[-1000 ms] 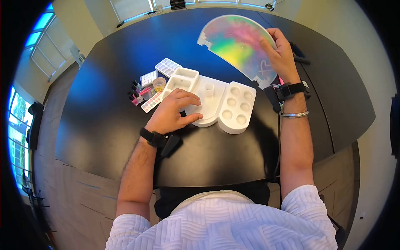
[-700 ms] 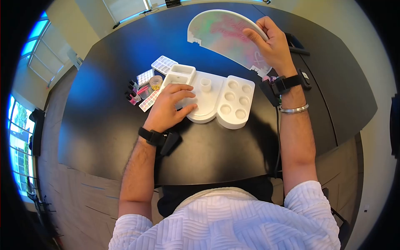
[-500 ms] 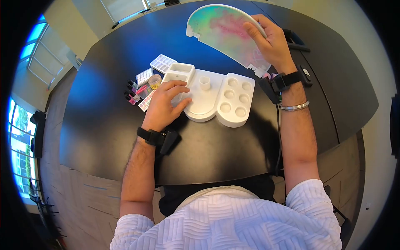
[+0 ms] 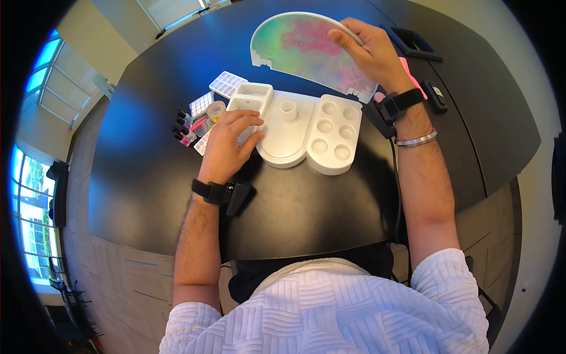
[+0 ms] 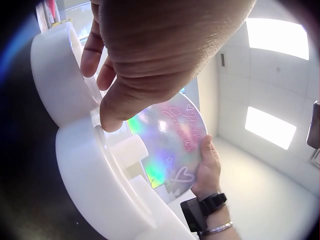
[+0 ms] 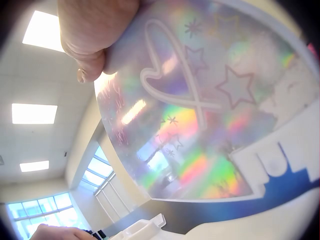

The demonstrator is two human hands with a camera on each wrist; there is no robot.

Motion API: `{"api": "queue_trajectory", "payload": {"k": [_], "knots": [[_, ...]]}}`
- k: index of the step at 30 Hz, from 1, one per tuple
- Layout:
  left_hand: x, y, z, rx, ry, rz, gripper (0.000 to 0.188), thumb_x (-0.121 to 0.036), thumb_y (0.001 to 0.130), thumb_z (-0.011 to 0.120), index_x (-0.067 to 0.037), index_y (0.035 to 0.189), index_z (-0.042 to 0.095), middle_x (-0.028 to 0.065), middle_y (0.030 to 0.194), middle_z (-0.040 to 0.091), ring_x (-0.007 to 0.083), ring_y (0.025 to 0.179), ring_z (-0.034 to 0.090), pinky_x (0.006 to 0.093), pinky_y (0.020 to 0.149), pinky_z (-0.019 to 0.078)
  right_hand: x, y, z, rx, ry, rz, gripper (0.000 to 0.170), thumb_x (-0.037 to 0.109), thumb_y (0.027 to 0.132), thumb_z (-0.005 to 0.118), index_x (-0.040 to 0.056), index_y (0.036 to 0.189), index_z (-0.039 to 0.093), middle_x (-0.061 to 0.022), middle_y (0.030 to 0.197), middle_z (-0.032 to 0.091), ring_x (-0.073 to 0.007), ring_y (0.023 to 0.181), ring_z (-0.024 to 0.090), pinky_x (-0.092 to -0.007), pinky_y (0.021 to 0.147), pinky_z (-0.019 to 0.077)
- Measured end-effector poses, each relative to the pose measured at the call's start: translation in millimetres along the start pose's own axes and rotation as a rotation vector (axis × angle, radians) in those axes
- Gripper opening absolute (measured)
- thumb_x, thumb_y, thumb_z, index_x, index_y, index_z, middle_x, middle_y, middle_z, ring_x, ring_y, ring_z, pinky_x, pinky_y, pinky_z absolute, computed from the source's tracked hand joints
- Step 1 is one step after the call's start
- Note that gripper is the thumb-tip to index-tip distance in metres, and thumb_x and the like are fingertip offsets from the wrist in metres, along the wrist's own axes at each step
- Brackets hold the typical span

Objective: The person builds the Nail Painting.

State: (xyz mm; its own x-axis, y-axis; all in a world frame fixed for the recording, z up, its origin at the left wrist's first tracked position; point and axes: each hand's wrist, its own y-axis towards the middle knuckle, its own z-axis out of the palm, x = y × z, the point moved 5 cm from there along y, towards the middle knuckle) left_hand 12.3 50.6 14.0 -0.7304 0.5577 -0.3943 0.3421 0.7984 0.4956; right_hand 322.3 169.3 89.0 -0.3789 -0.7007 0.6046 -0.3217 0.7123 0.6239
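My right hand (image 4: 377, 56) grips the curved edge of a half-round iridescent panel (image 4: 306, 41), thumb on its face, held above the far side of the table. In the right wrist view the panel (image 6: 235, 90) shows a heart, stars and notched tabs along its straight edge. A white base (image 4: 286, 138) with a short round post (image 4: 288, 110) stands on the table. My left hand (image 4: 224, 147) rests with relaxed, bent fingers at the base's left compartments (image 4: 253, 89). In the left wrist view the left thumb is beside the white base (image 5: 85, 175).
A white six-well tray (image 4: 333, 135) adjoins the base on the right. Small bottles (image 4: 184, 133), a tape roll (image 4: 216, 110) and white sectioned cases (image 4: 227, 84) lie at the left. A black stand (image 4: 413, 44) and a small black device (image 4: 435, 97) sit at the right.
My right hand has carried the panel leftward, and its glare has shifted so pink lettering shows. My left hand has drawn slightly left, off the middle of the base toward the compartments.
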Motion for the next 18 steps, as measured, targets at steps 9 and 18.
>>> {"api": "queue_trajectory", "payload": {"k": [9,18], "knots": [[3,-2,0,-0.029,0.004,0.008,0.026,-0.012,0.092,0.086,-0.006,0.117,0.080,0.0098,0.132,0.078,0.0322,0.119,0.073,0.0421,0.099,0.0592,0,1,1,-0.008,0.025,-0.023,0.040,0.044,0.110,0.073,0.0043,0.115,0.077,0.0030,0.088,0.069,-0.0067,0.082,0.060,-0.0269,0.074,0.0521],[5,-2,0,-0.015,0.014,0.002,0.028,-0.014,0.094,0.084,-0.005,0.119,0.079,0.0111,0.132,0.079,0.0335,0.124,0.070,0.0444,0.104,0.0569,2,0,-14,-0.024,-0.008,0.006,0.040,0.045,0.110,0.072,0.0056,0.113,0.078,0.0032,0.088,0.069,-0.0071,0.082,0.060,-0.0270,0.076,0.0509]]}}
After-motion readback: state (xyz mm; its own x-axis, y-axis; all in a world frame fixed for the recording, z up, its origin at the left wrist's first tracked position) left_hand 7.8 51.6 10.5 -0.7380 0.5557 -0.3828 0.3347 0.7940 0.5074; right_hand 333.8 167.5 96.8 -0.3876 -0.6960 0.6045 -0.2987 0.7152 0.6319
